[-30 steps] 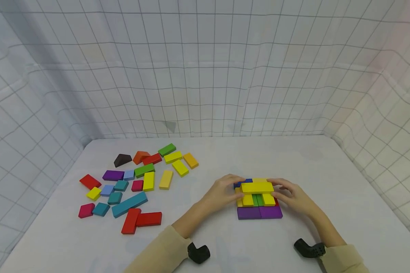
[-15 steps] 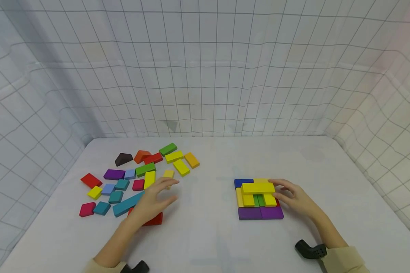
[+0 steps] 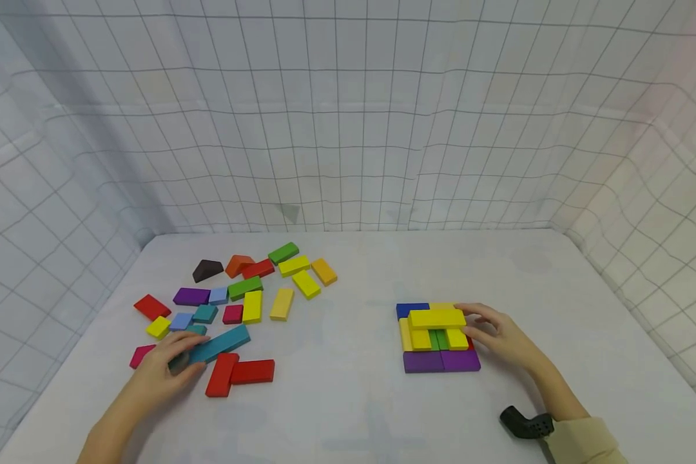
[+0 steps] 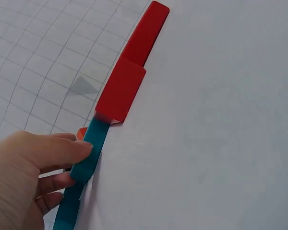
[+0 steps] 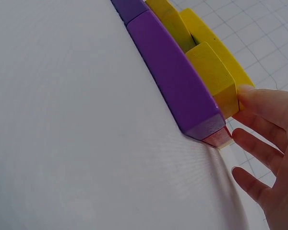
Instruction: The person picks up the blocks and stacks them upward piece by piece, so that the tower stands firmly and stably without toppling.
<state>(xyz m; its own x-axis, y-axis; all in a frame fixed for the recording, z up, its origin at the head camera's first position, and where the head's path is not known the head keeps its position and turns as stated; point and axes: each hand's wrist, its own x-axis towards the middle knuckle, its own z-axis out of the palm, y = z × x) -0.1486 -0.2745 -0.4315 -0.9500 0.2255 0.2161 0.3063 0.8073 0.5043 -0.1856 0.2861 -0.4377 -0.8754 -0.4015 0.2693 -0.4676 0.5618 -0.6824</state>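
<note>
On the left of the table, my left hand [image 3: 153, 374] pinches the left end of a long teal block [image 3: 225, 341]. In the left wrist view, the thumb lies against this block's near face, and the other fingers are partly hidden behind it. A small teal block beneath the hand is mostly covered. At the right, my right hand [image 3: 507, 340] rests loosely at the right end of a long yellow block [image 3: 437, 319]. That block lies across two shorter yellow blocks on a low layered build, with purple blocks [image 3: 423, 362] along its front. The right thumb touches the yellow end.
Two red blocks [image 3: 252, 372] lie touching, just right of the long teal block. Farther back are scattered yellow, green, purple and blue blocks, with a dark brown block [image 3: 207, 270] among them. A white grid-patterned sheet [image 3: 359, 129] hangs behind and beside the table.
My left hand has left the yellow block on the build, crossed leftward over the red blocks and come to the long teal block. My right hand has stayed in place.
</note>
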